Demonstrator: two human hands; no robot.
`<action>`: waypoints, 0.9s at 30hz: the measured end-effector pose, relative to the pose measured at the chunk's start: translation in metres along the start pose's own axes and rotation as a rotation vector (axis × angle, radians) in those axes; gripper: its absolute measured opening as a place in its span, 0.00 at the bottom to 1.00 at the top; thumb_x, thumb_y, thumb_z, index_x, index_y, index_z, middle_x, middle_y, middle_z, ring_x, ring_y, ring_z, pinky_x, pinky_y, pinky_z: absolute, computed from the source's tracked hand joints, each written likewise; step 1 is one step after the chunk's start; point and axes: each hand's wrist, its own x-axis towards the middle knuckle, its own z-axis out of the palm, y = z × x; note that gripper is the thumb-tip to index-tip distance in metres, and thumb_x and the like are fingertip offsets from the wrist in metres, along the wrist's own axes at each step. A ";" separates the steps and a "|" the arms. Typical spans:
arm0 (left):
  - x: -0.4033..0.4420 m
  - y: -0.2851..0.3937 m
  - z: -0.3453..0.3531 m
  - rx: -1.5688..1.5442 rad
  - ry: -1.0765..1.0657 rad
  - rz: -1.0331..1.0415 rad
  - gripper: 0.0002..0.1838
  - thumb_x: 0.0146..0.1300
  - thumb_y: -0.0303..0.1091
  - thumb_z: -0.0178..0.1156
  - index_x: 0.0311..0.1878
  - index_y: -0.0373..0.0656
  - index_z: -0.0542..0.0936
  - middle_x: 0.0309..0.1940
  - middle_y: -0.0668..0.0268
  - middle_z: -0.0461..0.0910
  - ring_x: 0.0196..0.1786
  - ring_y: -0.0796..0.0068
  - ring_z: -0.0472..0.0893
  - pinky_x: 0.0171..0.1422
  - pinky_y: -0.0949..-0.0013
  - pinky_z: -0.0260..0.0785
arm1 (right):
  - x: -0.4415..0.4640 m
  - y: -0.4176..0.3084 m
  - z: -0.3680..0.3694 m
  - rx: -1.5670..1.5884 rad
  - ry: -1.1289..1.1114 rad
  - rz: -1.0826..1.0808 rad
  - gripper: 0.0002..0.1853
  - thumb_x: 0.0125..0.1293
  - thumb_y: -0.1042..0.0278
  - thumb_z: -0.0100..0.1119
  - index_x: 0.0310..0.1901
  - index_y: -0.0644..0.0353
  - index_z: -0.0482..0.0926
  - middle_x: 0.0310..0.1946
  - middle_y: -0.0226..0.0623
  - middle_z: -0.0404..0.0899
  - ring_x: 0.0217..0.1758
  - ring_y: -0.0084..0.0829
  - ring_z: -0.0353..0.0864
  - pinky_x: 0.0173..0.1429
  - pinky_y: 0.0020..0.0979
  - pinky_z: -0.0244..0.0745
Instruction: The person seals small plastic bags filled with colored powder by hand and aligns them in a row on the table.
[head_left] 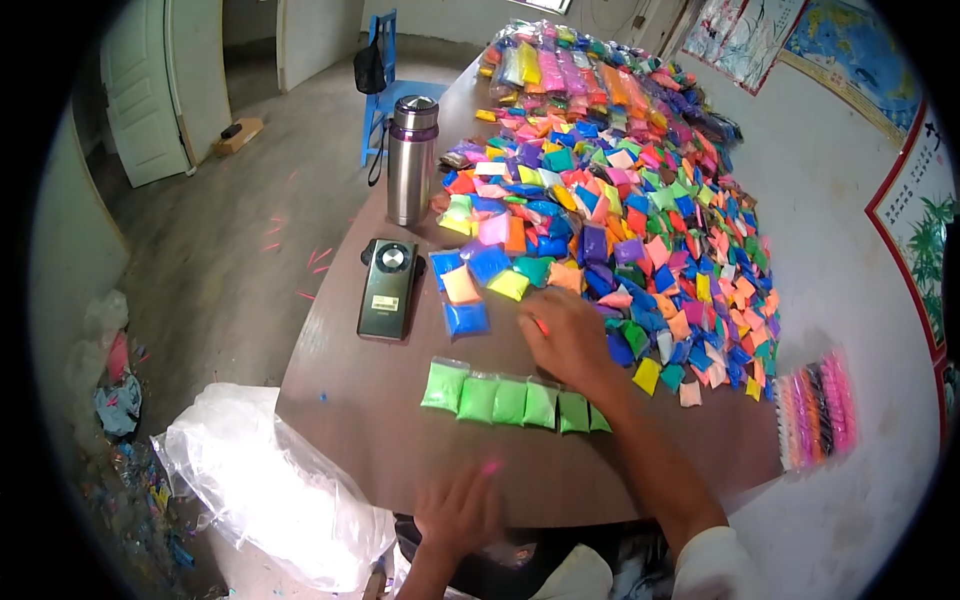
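My right hand (568, 338) is at the near edge of a heap of small colored packets (640, 240), its fingers bent downward. A small orange-red spot shows by its fingers, and I cannot make out what they hold. Below it, a row of several light green packets (510, 402) lies side by side, its right end partly behind my right forearm. My left hand (458, 508) is at the table's near edge, smeared by motion. A small pink spot shows at its fingertips. Left of my right hand lie blue packets (466, 319), a peach packet (461, 285) and a yellow-green packet (508, 285).
A steel thermos (410, 165) and a dark green phone (388, 292) stand and lie on the table's left side. Long packs (818, 410) are at the right edge. A white plastic bag (270, 480) is at lower left, a blue chair (385, 95) behind.
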 end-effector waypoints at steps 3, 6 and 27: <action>-0.004 -0.001 0.002 -0.005 -0.015 0.002 0.12 0.59 0.36 0.72 0.46 0.48 0.89 0.51 0.66 0.88 0.49 0.62 0.85 0.53 0.58 0.74 | 0.056 0.011 0.024 -0.064 0.119 -0.127 0.07 0.64 0.68 0.69 0.42 0.59 0.87 0.44 0.40 0.87 0.51 0.46 0.85 0.54 0.47 0.77; 0.001 -0.005 0.009 0.030 0.059 0.069 0.05 0.59 0.43 0.67 0.31 0.57 0.83 0.44 0.73 0.90 0.43 0.70 0.85 0.45 0.62 0.73 | 0.106 0.022 0.061 -0.100 0.028 -0.134 0.11 0.63 0.67 0.70 0.47 0.58 0.87 0.50 0.39 0.86 0.60 0.44 0.83 0.64 0.49 0.72; 0.003 -0.004 -0.023 0.008 -0.198 0.239 0.11 0.67 0.33 0.64 0.50 0.42 0.86 0.56 0.63 0.90 0.59 0.60 0.88 0.52 0.53 0.77 | 0.178 0.041 0.112 -0.400 -0.072 -0.146 0.19 0.63 0.75 0.60 0.55 0.51 0.88 0.46 0.34 0.89 0.59 0.38 0.86 0.75 0.58 0.62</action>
